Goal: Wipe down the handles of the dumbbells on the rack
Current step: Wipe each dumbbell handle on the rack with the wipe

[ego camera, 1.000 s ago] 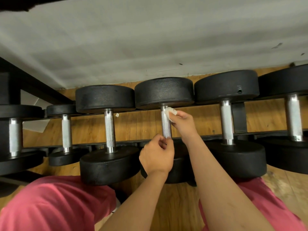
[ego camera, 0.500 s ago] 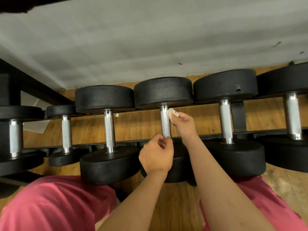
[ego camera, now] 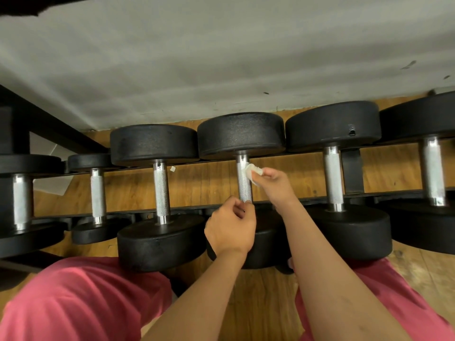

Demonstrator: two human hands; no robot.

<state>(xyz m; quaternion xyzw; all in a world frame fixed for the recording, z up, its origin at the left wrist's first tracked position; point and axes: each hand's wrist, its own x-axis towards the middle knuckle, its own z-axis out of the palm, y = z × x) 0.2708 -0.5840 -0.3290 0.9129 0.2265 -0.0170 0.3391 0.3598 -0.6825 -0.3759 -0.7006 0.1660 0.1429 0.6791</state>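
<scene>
Above wood flooring, right hand pinches wipe against handle; left hand seemingly curled closed.

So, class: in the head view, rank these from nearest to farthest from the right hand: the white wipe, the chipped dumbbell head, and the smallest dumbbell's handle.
1. White wipe: pinched in the right hand.
2. Chipped dumbbell head: up and to its right.
3. Smallest dumbbell's handle: far left on the rack.

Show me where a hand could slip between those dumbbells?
Widest gap: between the handle being wiped and the handle on its right, though the right hand fills part. Another open gap lies left, before the next handle. The black weight heads sit nearly touching.
</scene>
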